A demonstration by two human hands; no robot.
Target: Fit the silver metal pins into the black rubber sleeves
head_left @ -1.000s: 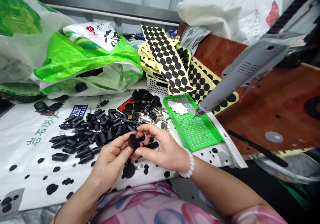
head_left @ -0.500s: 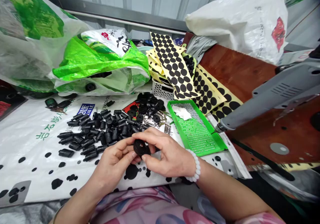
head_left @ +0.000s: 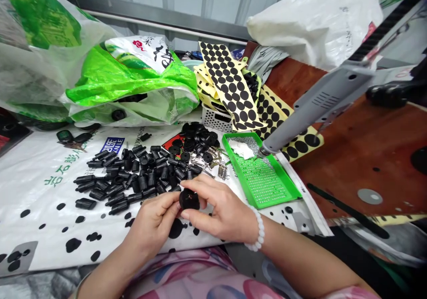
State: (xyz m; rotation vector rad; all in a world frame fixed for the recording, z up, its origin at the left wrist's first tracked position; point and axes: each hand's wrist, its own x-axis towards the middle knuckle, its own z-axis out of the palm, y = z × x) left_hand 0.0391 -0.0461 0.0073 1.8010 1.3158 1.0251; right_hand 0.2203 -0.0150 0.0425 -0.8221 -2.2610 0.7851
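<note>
A small black round plastic part [head_left: 189, 200] is held up above the near edge of the sheet. My left hand [head_left: 155, 216] pinches its left side between thumb and fingers. My right hand [head_left: 216, 205], with a white bead bracelet at the wrist, curls its thumb and fingers around the other side. Beyond the hands lies a pile of black ribbed plastic cylinders [head_left: 143, 181]. Black round discs [head_left: 200, 141] are heaped behind it, beside small metal strips [head_left: 222, 171].
A green tray [head_left: 260, 196] of small screws stands to the right, holding a crumpled white piece. An electric screwdriver [head_left: 310, 103] hangs with its tip over this tray. Sheets of black round stickers [head_left: 230, 85] rest on a white basket [head_left: 216, 120]. Green-and-white bags [head_left: 133, 81] stand back left.
The electric screwdriver has swung left, its tip now farther over the tray. The black part has turned between my hands, which stay nearly in place.
</note>
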